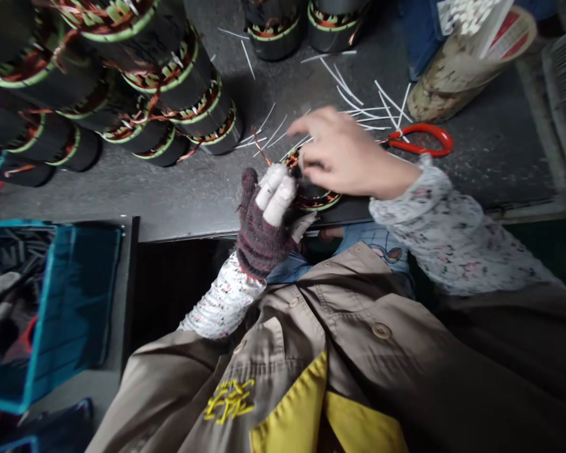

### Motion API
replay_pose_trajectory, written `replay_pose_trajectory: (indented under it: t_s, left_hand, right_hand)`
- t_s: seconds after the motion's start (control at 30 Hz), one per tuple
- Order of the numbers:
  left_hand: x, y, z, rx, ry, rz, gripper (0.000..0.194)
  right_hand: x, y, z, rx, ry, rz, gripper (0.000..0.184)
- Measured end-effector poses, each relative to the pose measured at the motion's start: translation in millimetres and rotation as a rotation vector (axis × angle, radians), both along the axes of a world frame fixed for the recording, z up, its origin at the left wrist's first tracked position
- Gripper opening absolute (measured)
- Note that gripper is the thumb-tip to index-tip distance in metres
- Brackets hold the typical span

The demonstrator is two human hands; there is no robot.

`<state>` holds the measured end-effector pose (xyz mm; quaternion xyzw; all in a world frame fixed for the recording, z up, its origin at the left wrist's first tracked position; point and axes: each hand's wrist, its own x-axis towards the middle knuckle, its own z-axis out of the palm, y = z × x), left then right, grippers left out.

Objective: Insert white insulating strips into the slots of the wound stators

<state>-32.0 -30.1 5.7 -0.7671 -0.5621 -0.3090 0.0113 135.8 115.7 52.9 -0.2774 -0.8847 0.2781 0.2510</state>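
Observation:
A motor stator (317, 200) with copper windings and a pale green insulating rim lies at the bench's front edge, mostly hidden under my hands. My left hand (266, 220), in a dark knitted glove with white wrapping on two fingers, grips its left side. A thin copper wire (261, 148) sticks up by those fingertips. Over the stator's top is my bare right hand (332, 151), fingers bent and smeared by motion; whether it holds anything does not show. Red-handled scissors (422, 139) lie to its right, their blades partly hidden.
Stacked stators (170, 75) fill the bench's left side, and further stators (273, 31) stand at the back. White strips (351, 94) are scattered across the bench (188, 195). A tape-wrapped container (453, 82) stands at right. At lower left is a teal crate (80, 296).

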Motion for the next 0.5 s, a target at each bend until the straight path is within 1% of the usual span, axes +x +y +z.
replay_pose_trajectory:
  t_s: [0.03,0.07,0.13,0.17,0.2,0.23,0.27,0.3,0.33,0.4,0.43,0.47,0.5]
  left_hand:
    - [-3,4,1.6,-0.016,0.037,-0.031,0.063]
    - [-5,7,2.7,-0.035,0.081,-0.062,0.058]
    - [-6,12,3.7,-0.079,0.177,-0.095,0.050]
    - [-4,14,3.7,-0.094,0.218,-0.088,0.047]
    - [-1,14,3.5,-0.100,0.251,-0.069,0.045]
    - [4,15,3.3,-0.100,0.278,-0.042,0.043]
    - [10,15,3.4,-0.099,0.299,-0.016,0.043]
    - [16,15,3.7,-0.097,0.314,0.001,0.041]
    - [22,16,4.6,-0.101,0.325,0.007,0.040]
    - [30,19,7.7,-0.116,0.350,-0.012,0.036]
    - [33,20,9.9,-0.118,0.364,-0.026,0.035]
    - [34,22,12.4,-0.110,0.377,-0.039,0.032]
    - [33,23,15.2,-0.094,0.387,-0.052,0.030]
  right_hand:
    - [10,2,10.1,0.018,0.059,-0.097,0.022]
    - [22,5,18.2,0.034,0.139,-0.223,0.022]
    - [47,12,26.0,0.093,0.301,-0.496,0.027]
    - [58,12,25.2,0.150,0.383,-0.618,0.029]
    - [68,10,21.3,0.207,0.464,-0.708,0.029]
    - [75,4,14.8,0.249,0.555,-0.766,0.027]
    - [80,-5,6.2,0.263,0.652,-0.794,0.023]
    - [82,-16,-3.6,0.228,0.704,-0.772,0.019]
    - [82,-29,-14.1,0.169,0.712,-0.712,0.014]
    - [77,-54,-34.1,-0.004,0.541,-0.478,0.004]
    - [73,-63,-42.7,-0.084,0.442,-0.375,0.004]
    - [68,-68,-50.0,-0.152,0.356,-0.299,0.012]
    - [64,-71,-55.9,-0.198,0.306,-0.259,0.021]
